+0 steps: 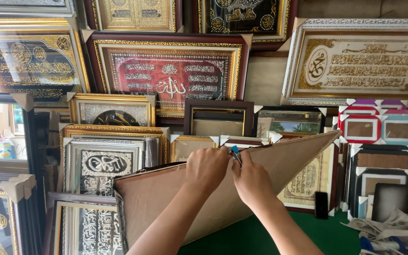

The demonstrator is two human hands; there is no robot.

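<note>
Both hands at top edge of brown backing board [242, 189], tilted up over green table [260, 236]. Left hand [207, 167] pinches board edge; right hand [250, 182] grips small blue tool [235, 151], possibly cutter. Trimming or fastening step; next move needs steady pull along edge. Framed pictures [171, 75] stacked behind.

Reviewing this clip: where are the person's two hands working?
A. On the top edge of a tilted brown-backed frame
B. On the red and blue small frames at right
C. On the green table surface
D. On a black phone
A: both the left hand and right hand meet at the upper edge of the large brown-backed picture frame, pinching a small blue tool there.
</note>
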